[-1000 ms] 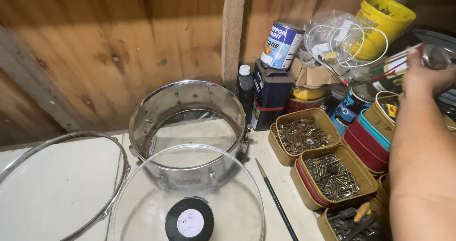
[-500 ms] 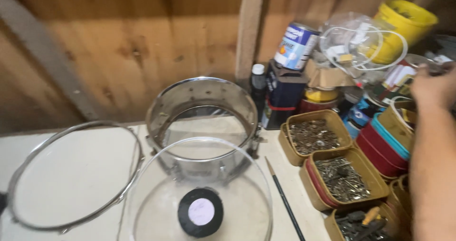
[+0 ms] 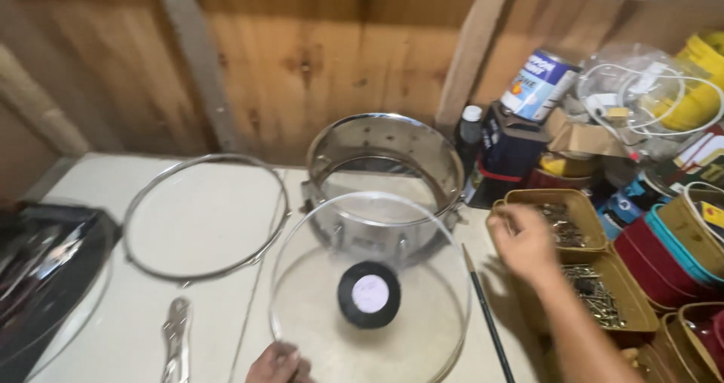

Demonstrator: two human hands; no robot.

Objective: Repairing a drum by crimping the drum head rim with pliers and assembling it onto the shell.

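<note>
A clear round drum head (image 3: 411, 338) with a black centre patch (image 3: 369, 295) leans against a chrome drum shell (image 3: 381, 126) on the white bench. My left hand (image 3: 279, 364) grips the head's near rim at the bottom of the head view. My right hand (image 3: 524, 241) hovers with bent fingers over the near edge of a tan tin of screws (image 3: 577, 221); whether it holds anything is hidden. A metal drum hoop (image 3: 207, 157) lies flat to the left of the shell.
A metal tool (image 3: 176, 341) lies on the bench at the front left, near a black tray (image 3: 45, 255). A thin black stick (image 3: 489, 319) lies beside the head. Tins of hardware (image 3: 607, 304), a paint can (image 3: 539, 81), a yellow bucket (image 3: 705, 55) and cables crowd the right. A wooden wall stands behind.
My right hand has come down from the cluttered upper right to the screw tins. The view has swung left and down, and my left hand now shows on the head's rim.
</note>
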